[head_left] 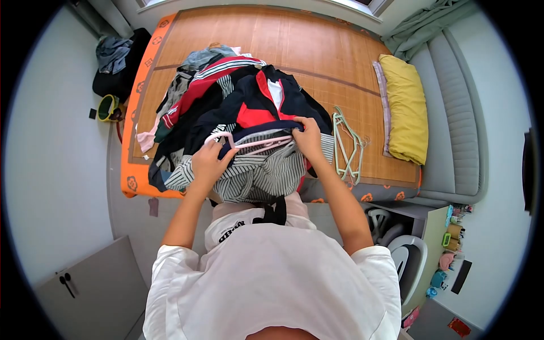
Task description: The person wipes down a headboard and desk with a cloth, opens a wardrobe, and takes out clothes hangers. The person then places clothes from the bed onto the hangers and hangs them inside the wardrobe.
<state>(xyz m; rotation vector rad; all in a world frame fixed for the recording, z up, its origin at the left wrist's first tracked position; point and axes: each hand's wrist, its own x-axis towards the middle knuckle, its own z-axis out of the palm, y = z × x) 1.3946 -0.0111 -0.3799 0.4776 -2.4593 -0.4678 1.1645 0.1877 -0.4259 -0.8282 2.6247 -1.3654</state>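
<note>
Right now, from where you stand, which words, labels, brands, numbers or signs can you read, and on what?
None reads with certainty.
White cloth at the waist: dark lettering, upside down and too distorted to read.
Dark cloth by the pink hanger: white marks like lettering, too small and blurred.
Red item at lower right: too small to tell whether it bears writing.

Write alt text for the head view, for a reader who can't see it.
A person's left hand holds a pink hanger against a striped garment while the right hand grips a dark fabric edge, beside a heap of clothes on a bed. To the right lie green hangers and a yellow bundle.
</note>
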